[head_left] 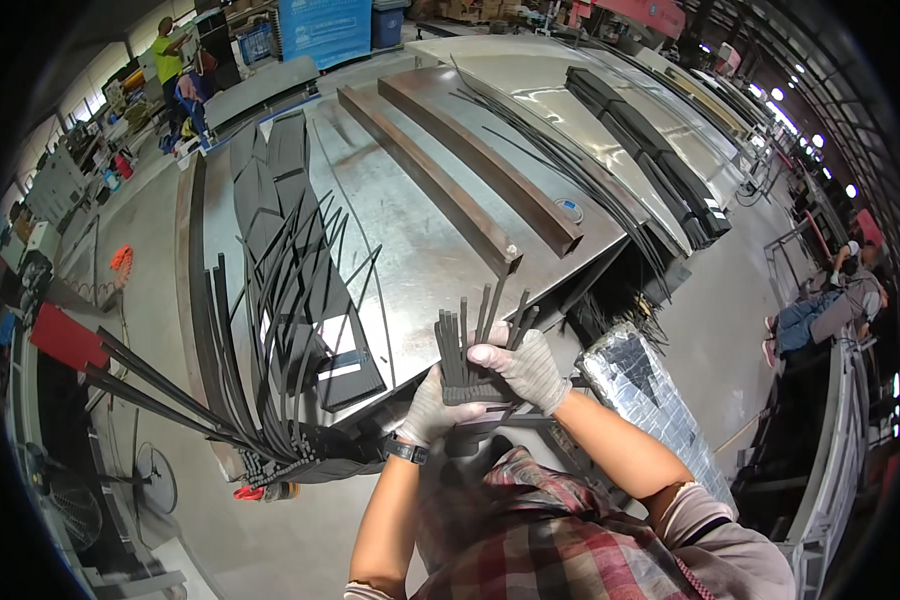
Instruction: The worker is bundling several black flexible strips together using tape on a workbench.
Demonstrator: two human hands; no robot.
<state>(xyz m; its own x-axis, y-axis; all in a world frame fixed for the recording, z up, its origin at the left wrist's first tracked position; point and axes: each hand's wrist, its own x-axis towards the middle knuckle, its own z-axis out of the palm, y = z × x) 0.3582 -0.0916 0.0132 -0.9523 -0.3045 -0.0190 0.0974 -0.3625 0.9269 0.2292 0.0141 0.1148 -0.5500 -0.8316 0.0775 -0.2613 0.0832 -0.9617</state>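
A small bundle of thin black strips (454, 345) stands upright in front of my body, its lower ends pressed evenly together and its upper ends fanning apart. My left hand (432, 408), in a pale work glove, is closed around the bundle's lower left side. From the right, my right hand (532, 372), gloved too, grips the strips with its thumb across them. Just beyond my hands is the near edge of a metal-topped table (410, 300). Many loose black strips (305, 265) lie tangled to the left, their near ends hanging past the table edge.
Two long brown metal bars (430, 180) lie across the table. Wrapped black bundles (355, 388) rest at its left; another black bundle (650, 160) lies at the right. A silvery wrapped block (660, 410) stands beside my right arm. One person (167, 65) stands far left; another (820, 310) sits right.
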